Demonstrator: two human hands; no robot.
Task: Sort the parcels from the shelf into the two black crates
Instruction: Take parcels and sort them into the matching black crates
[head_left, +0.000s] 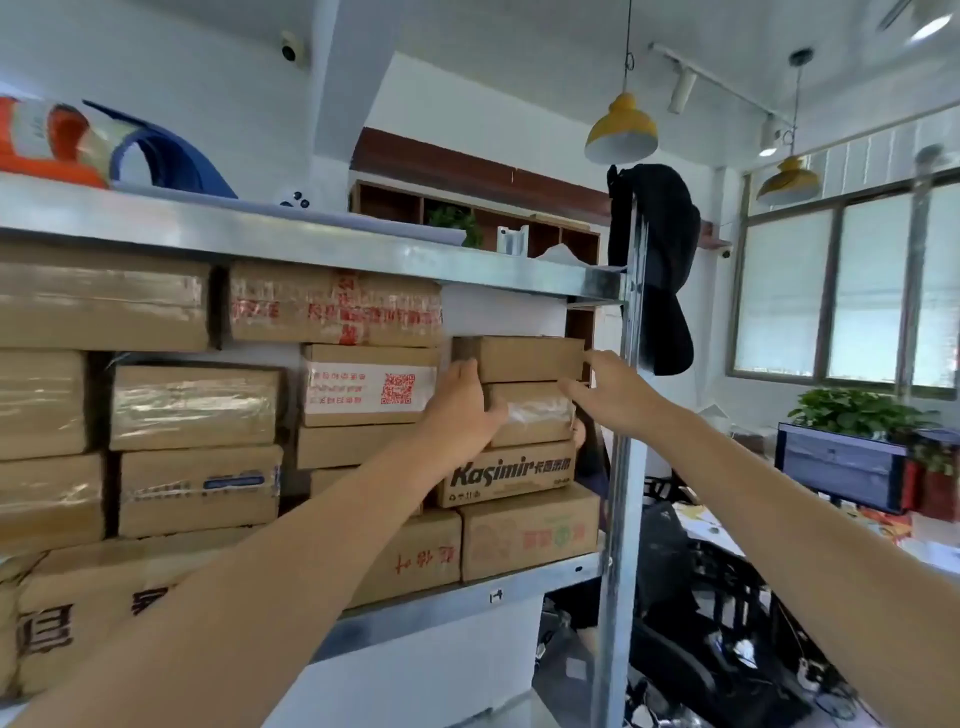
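Eyes on the small plain brown cardboard box (524, 358). It tops the right-hand stack on the grey metal shelf (363, 260), tucked just under the upper deck. Beneath it sits the brown cardboard box wrapped in clear tape (535, 415), and both hands are on this pair.

The left hand (460, 410) runs its fingers up the left end of the two boxes, thumb hooked across the front of the taped one. That's a pinch on a corner, not a full wrap. The right hand (610, 387) meets the far end with fingers spread and fairly straight, tips touching the right edges of both boxes, curled round nothing. The two black crates? Not in view.

Now the danger. If the lower box comes out first, the plain one is only riding on it and could slide off the front. That clear tape looks slick, so a thumb-and-fingers pinch may slip once the weight comes free.

Below, the brown carton printed Kasimir (511, 473) carries the pair, and a dragging pull might walk it forward off its own base. On the left, the red-printed box with the QR code (371, 387) sits just beside the left hand, so a snag could tug it too. On the right, the steel upright (623, 467) stands close to the knuckles, and the black cap hanging on it (657, 270) is near enough to be knocked.
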